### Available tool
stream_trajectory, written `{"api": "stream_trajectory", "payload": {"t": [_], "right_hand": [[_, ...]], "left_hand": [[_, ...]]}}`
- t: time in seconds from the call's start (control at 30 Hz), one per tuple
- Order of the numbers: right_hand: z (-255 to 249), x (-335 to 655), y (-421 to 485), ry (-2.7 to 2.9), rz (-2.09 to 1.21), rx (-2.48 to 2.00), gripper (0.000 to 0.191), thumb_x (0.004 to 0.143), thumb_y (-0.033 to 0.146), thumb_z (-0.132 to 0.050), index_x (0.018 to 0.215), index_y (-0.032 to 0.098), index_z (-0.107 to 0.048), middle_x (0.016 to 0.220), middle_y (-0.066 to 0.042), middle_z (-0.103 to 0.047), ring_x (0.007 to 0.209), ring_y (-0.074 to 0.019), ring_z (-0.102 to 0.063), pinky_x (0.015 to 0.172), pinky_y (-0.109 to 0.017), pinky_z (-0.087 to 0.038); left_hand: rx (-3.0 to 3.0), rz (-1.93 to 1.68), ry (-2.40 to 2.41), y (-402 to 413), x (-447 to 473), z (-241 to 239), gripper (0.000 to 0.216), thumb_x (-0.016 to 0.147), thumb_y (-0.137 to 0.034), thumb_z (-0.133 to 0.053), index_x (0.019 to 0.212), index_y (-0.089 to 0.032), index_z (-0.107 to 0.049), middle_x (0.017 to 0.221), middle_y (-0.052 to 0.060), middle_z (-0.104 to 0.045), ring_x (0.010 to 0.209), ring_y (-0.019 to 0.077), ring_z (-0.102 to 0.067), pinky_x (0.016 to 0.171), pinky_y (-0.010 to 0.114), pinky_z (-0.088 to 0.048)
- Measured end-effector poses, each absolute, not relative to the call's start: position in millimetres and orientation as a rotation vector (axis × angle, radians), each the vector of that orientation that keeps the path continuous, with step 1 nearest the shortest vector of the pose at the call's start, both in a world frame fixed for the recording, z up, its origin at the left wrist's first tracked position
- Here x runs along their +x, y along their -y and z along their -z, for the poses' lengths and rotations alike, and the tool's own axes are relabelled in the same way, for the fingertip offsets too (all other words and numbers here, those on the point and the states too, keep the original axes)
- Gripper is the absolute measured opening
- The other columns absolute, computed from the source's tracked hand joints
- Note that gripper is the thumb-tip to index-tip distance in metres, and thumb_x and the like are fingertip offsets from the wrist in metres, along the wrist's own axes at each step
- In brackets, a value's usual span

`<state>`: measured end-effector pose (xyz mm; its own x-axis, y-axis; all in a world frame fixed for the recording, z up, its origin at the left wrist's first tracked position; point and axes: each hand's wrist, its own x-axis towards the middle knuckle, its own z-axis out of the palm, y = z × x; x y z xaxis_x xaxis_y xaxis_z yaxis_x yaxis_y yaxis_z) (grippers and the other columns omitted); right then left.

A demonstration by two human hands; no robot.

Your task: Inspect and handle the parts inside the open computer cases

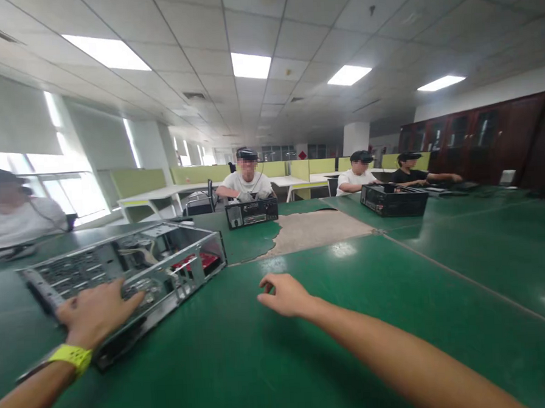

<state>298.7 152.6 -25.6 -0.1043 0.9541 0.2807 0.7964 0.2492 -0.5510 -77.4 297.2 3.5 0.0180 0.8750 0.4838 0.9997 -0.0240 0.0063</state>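
Resting on: open computer case (134,269), left hand (98,310) flat, fingers spread
Right hand (284,295): loosely curled, empty, above green table (352,321)
Surface: worn patch (314,229)
Room: ceiling-lit office, seated co-workers (246,181)

Was an open-plan office used as a workshop: drop ceiling panels (251,65), green cubicle partitions (198,173), wood cabinets (479,135), people at green tables (397,319) with opened PC cases (393,199).
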Motion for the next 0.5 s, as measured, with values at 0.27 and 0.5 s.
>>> {"api": "stream_trajectory", "payload": {"t": [0.27, 0.5], "right_hand": [[-20.8, 297.4, -57.2, 1.996, -0.074, -1.411, 0.029, 0.078, 0.035, -0.055, 0.100, 0.019, -0.064, 0.101, -0.006, -0.066, 0.097, -0.0195, -0.057, 0.083, -0.028, -0.040], [-71.1, 291.2, -65.5, 2.312, -0.143, -1.436, 0.025, 0.080, 0.035, -0.052, 0.087, 0.020, -0.070, 0.087, -0.004, -0.070, 0.078, -0.0167, -0.061, 0.068, -0.025, -0.041]], "left_hand": [[-2.035, 0.524, 1.747, -106.7, -12.2, -0.1, 0.053, 0.074, -0.042, -0.043, 0.114, -0.010, -0.056, 0.111, 0.017, -0.062, 0.108, 0.0328, -0.051, 0.097, 0.052, -0.024], [-2.165, 0.802, 1.455, 25.7, -1.6, 15.4, 0.043, 0.069, -0.032, -0.052, 0.111, -0.023, -0.055, 0.107, 0.006, -0.064, 0.104, 0.0260, -0.055, 0.098, 0.047, -0.024]]}}
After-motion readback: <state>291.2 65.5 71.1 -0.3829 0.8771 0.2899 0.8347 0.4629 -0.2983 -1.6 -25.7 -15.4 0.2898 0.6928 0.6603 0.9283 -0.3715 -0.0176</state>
